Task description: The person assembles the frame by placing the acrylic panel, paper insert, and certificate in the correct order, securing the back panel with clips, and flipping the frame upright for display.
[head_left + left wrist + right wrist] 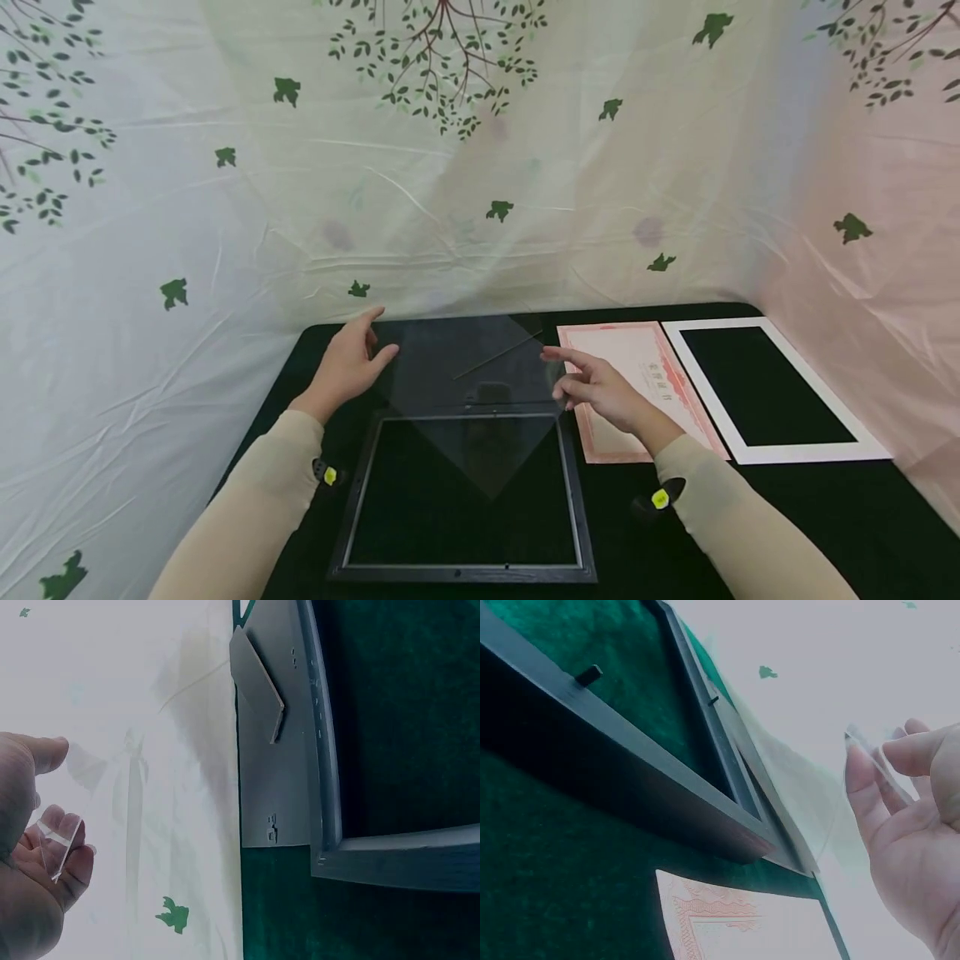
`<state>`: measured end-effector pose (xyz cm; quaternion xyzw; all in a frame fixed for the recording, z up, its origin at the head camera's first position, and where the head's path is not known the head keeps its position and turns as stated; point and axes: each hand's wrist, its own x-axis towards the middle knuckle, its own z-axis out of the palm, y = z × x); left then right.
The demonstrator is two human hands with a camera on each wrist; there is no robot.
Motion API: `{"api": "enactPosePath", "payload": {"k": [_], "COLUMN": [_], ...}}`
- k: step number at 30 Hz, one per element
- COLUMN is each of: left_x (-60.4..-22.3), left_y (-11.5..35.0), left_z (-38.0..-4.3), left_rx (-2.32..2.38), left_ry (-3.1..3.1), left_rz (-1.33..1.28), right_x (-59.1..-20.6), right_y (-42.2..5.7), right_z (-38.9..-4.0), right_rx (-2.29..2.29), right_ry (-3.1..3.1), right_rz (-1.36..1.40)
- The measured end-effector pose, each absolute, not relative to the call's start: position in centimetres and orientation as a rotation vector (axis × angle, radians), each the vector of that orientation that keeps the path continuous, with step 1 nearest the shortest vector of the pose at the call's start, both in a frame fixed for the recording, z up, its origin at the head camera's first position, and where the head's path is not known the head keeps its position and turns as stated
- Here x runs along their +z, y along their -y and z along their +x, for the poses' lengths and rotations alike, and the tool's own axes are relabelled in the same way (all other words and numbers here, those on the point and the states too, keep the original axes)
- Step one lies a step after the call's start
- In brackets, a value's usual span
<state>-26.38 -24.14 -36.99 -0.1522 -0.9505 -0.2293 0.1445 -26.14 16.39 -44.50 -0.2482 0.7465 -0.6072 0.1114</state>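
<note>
Both hands hold a clear sheet point(61, 851) upright between them beyond a dark grey picture frame point(459, 574). My left hand point(345, 367) grips its left edge, thumb on one side and fingers on the other. At the opposite edge, my right hand point(600, 392) pinches the sheet, whose corner shows between thumb and fingers in the right wrist view. The frame lies flat on the dark table, its opening showing the green cloth. Just past its far side lies a grey backing board point(274, 787) with a stand leg point(259, 686) tilted up from it.
Right of the frame lies a pink-bordered certificate point(618, 442), and beside that a white mat point(817, 452) with a rectangular opening. Small tabs point(589, 675) stick up from the frame's inner edge. A pale leaf-printed curtain point(450, 242) hangs directly behind the table.
</note>
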Motion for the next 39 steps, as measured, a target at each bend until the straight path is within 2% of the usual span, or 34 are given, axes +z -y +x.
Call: {"api": "enactPosePath", "payload": {"k": [7, 16, 28, 39], "left_x": [-37.8, -38.7, -39.8, -42.1], "left_y": [24.6, 25.5, 25.7, 25.9], "left_z": [-25.1, -23.2, -22.6, -20.4], "left_rx": [-0.748, -1.222, -1.724, -1.747], "left_ry": [2.663, 2.737, 2.732, 2.593], "left_rz": [-0.463, -0.425, -0.534, -0.420], "right_x": [-44.5, -44.3, -43.9, -45.0], "right_y": [-16.7, -16.3, -15.8, -14.9], "right_z": [-26.3, -26.6, -27.2, -24.1], "right_rx": [-1.937, -2.148, -2.148, -2.189], "right_ry": [-2.203, -2.109, -2.099, -1.963], "right_rz": [-0.649, -0.476, -0.498, -0.413]}}
